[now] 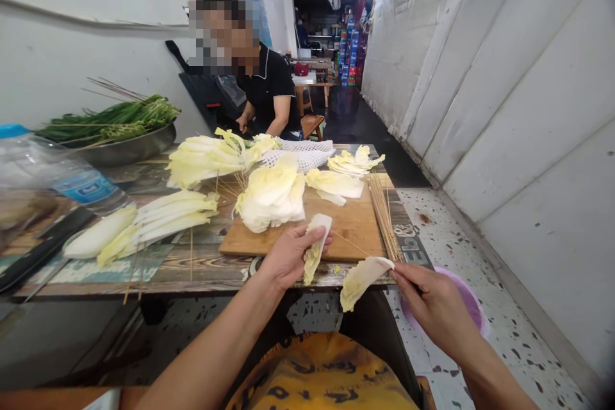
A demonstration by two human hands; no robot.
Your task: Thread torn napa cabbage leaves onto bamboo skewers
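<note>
Pinched in my left hand [287, 255], a small cabbage leaf [313, 259] hangs at the front edge of the wooden cutting board [346, 245]. A thin skewer [350, 242] slants from beside that leaf toward my right; whether it pierces either leaf I cannot tell. My right hand [435, 301] grips the white end of a second cabbage leaf [364, 280], its yellow tip drooping past the table edge. Ahead of my hands, a pile of cabbage leaves [273, 195] sits on the board, with flatter leaves [336, 184] to its right.
Loose skewers [384, 218] lie along the board's right side. At left are skewered leaves [168, 218], a knife [45, 246], a water bottle [86, 182] and a metal bowl of greens [129, 144]. A person [269, 90] sits across; a pink basin [464, 295] stands on the floor.
</note>
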